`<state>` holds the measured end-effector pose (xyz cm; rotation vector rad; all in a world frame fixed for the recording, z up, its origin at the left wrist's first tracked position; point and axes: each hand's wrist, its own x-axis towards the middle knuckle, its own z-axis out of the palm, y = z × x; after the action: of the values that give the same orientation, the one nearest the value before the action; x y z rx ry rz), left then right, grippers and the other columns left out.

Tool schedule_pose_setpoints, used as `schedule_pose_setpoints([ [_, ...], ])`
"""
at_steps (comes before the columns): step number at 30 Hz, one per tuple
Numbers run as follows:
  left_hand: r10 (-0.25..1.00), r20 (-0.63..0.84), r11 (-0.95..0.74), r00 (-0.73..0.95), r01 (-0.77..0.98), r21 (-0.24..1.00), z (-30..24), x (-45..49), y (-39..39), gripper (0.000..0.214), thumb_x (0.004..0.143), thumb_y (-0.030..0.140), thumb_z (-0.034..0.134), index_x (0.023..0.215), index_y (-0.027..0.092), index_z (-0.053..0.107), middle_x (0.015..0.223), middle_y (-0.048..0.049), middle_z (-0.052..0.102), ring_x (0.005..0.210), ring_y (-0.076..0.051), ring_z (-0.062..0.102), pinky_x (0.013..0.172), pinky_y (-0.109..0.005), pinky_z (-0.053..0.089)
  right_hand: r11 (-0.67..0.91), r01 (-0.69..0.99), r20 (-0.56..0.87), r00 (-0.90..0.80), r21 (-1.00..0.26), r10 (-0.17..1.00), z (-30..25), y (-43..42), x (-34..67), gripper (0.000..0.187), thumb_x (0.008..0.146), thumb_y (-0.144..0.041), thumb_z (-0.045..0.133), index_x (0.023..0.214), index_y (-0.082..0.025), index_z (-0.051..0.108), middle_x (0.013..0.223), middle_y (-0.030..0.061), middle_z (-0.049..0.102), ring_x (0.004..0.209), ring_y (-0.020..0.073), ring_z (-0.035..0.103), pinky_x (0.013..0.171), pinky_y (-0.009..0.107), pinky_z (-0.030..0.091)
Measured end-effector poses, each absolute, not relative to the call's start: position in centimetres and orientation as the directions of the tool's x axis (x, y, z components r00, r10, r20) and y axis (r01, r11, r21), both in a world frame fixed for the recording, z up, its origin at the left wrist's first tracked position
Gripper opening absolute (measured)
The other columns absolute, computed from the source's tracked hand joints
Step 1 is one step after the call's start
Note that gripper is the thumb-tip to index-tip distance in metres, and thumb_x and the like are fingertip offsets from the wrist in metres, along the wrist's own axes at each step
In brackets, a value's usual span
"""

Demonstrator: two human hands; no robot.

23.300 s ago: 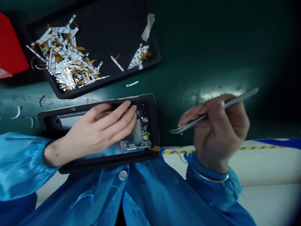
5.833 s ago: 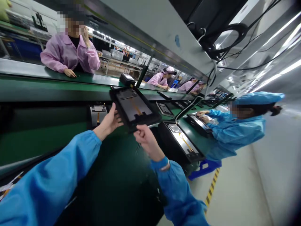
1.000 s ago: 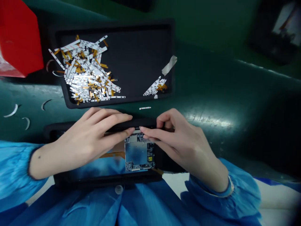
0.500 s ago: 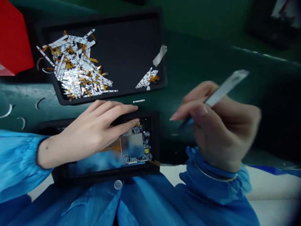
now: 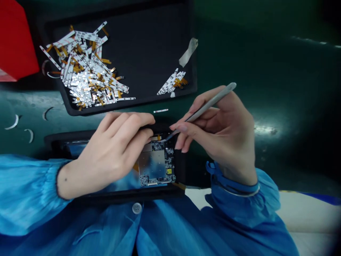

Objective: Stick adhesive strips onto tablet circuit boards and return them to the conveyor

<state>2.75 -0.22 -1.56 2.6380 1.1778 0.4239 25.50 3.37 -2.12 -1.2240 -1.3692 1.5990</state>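
In my right hand I grip a pair of metal tweezers like a pen, their points down at the upper edge of a circuit board. That board has a silver shield plate and lies at the right end of an opened tablet-like device in a black tray. My left hand rests over the device, fingers curled and pressed together. Under its fingertips a small flex cable with a gold tail pokes out beside the tweezer points. The thumb tip is hidden.
Behind stands a black tray with a large heap of white flex strips, a smaller pile and a piece of tape. A loose strip lies between the trays. Curved white scraps and a red box are at left.
My right hand has moved left with the tweezers and brought their points down to the board's upper edge. My left hand's fingers have curled in more at the gold-tailed flex cable.
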Motion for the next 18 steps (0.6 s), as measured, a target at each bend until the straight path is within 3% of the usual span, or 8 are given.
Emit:
schedule_pose_setpoints([
  [6,0.784,0.146,-0.614,0.603,0.722,0.320,-1.6,3.6,-0.4,0.009,0.101,0.012,0.052,0.104,0.008,0.059,0.117,-0.0175,0.065,0.102,-0.025,0.066,0.083,-0.036,0.050,-0.166,-0.015,-0.154,-0.300,-0.986,0.942,-2.7,3.0,25.6,0.031,0.084,-0.015,0.080,0.095,-0.027,0.054,0.072,-0.0074,0.072,0.051,0.0149,0.071,0.041,0.024,0.060],
  [13,0.701,0.217,-0.693,0.679,0.720,-0.013,-1.6,4.6,-0.5,0.014,0.098,0.012,0.058,0.104,0.001,0.065,0.110,-0.0176,0.071,0.099,-0.027,0.070,0.081,-0.039,0.049,-0.123,-0.018,-0.115,-0.236,-0.992,0.965,-2.9,2.4,25.2,0.031,0.084,-0.017,0.081,0.094,-0.028,0.055,0.074,-0.0080,0.073,0.048,0.0139,0.069,0.037,0.024,0.057],
  [18,0.672,0.213,-0.713,0.709,0.698,-0.070,-1.8,4.5,-0.6,0.016,0.098,0.011,0.057,0.109,0.000,0.062,0.116,-0.0176,0.072,0.106,-0.028,0.070,0.086,-0.040,0.050,-0.119,-0.005,-0.115,-0.231,-0.993,0.966,-3.0,2.5,25.3,0.029,0.084,-0.021,0.082,0.093,-0.028,0.054,0.071,-0.0087,0.071,0.048,0.0143,0.069,0.036,0.025,0.055],
])
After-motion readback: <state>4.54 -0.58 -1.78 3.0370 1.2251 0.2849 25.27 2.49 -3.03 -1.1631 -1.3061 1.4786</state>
